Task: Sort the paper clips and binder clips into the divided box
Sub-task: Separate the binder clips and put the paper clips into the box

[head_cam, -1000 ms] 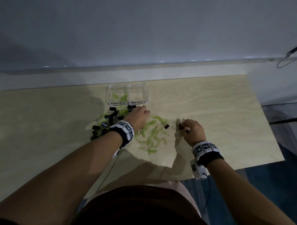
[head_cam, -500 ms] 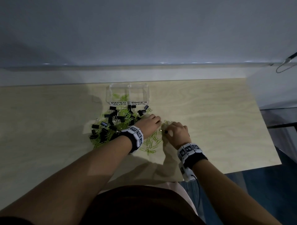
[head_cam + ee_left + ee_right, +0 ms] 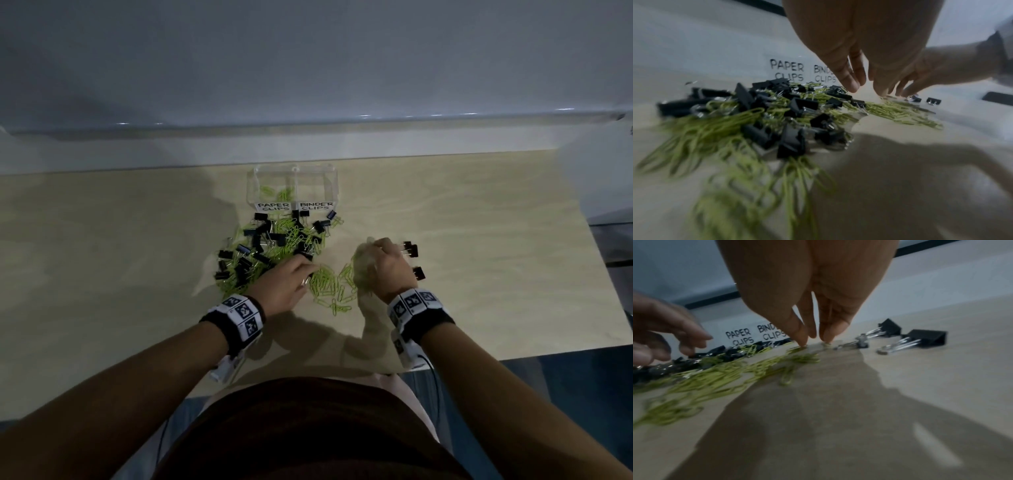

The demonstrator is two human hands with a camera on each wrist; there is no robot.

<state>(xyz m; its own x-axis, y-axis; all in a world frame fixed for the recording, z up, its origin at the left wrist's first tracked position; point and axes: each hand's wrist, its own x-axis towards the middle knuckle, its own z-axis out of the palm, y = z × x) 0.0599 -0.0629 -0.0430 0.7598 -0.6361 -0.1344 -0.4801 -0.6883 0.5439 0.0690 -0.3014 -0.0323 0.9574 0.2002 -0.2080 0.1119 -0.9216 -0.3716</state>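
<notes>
A clear divided box (image 3: 254,192) labelled PAPER CLIPS and BINDER CLIPS stands at the back; a few green clips lie in its left compartment. In front of it is a mixed pile of black binder clips (image 3: 261,230) (image 3: 791,142) and green paper clips (image 3: 323,282) (image 3: 711,382). My left hand (image 3: 291,277) hovers over the pile's near right edge, fingers pointing down and holding nothing (image 3: 865,87). My right hand (image 3: 383,263) presses straight fingertips (image 3: 803,341) on the table at the paper clips' right edge. Three binder clips (image 3: 411,250) (image 3: 927,337) lie just right of it.
The light wooden table (image 3: 479,222) ends at a grey wall behind the box. Its right edge and near edge lie close to my right forearm. Bare wood stretches left of the pile and right of the separated binder clips.
My right hand swung left to the paper clip patch, then back right a little; a binder clip from that patch now lies with the others on its right. My left hand drew back toward me.
</notes>
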